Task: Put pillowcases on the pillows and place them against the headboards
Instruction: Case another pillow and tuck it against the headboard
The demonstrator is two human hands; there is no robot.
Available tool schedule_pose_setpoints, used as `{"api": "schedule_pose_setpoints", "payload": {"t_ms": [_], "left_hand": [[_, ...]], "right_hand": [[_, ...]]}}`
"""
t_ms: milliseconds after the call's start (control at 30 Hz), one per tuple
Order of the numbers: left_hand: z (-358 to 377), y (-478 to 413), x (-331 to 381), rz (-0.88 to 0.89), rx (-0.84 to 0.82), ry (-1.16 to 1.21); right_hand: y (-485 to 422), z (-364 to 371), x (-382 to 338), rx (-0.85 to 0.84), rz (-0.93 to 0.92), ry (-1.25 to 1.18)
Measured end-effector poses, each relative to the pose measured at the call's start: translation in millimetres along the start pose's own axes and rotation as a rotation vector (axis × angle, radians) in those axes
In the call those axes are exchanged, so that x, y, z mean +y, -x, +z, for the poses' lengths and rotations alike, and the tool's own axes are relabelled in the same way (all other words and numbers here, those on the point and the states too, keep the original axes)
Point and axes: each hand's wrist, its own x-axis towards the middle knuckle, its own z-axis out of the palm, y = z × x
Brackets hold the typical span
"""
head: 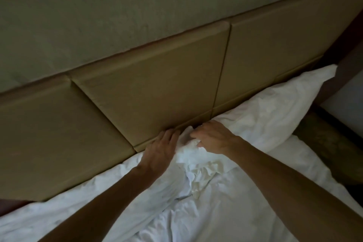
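A white pillow in its pillowcase leans against the tan padded headboard on the right side of the bed. My right hand grips the bunched open end of the pillowcase at the pillow's left end. My left hand lies beside it with straight fingers, pressing on the same bunched cloth at the foot of the headboard. Both forearms reach in from the bottom of the view.
Rumpled white bedding covers the mattress below my hands. A grey wall rises above the headboard. At the right, a dark wooden frame and a dim floor strip border the bed.
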Motion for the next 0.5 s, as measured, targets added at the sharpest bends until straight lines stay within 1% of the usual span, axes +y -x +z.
{"api": "schedule_pose_setpoints", "payload": {"t_ms": [67, 133, 267, 300, 367, 400, 433, 500], "left_hand": [[-2.0, 9.2, -9.8, 0.004, -0.055, -0.072], [-1.7, 9.6, -18.6, -0.012, -0.116, -0.091], [2.2, -7.5, -10.1, -0.038, -0.215, 0.091], [3.7, -10.8, -3.7, -0.023, -0.197, 0.107], [6.0, -14.0, 0.8, 0.003, -0.186, 0.060], [5.2, -12.8, -2.3, 0.011, -0.155, 0.052], [5.0, -10.0, -9.2, 0.054, -0.103, 0.078], [0.1, -2.2, -31.2, 0.125, -0.051, 0.177]], "right_hand": [[-3.5, -5.8, -4.2, -0.007, -0.007, 0.030], [-5.8, -10.3, -5.8, 0.002, -0.033, 0.080], [0.2, -14.3, -2.4, -0.017, -0.014, 0.068], [3.4, -14.3, -0.3, -0.035, -0.001, 0.055], [11.4, -14.9, 5.8, -0.062, 0.020, 0.045], [15.8, -17.4, 10.0, -0.077, 0.029, 0.055], [20.2, -19.8, 16.5, -0.090, 0.042, 0.071], [28.1, -26.2, 29.6, -0.095, 0.070, 0.082]]}}
